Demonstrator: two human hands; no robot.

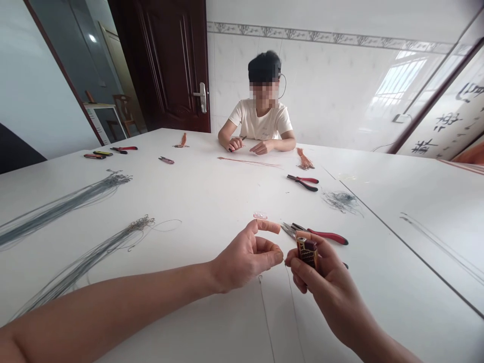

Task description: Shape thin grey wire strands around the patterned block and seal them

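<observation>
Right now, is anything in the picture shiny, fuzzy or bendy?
In the head view, window-like glare shines on the tiled wall; there, the door leans, perhaps from a wide lens; blocky squares cover the face of the seated person; same view, the left hand and right hand look fairly sharp, the thin strand between them faint.

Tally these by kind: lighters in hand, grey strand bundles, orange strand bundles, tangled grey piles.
Lighter in the right hand: 1
Grey strand bundles: 2
Orange strand bundles: 2
Tangled grey pile: 1
Total: 6
</observation>
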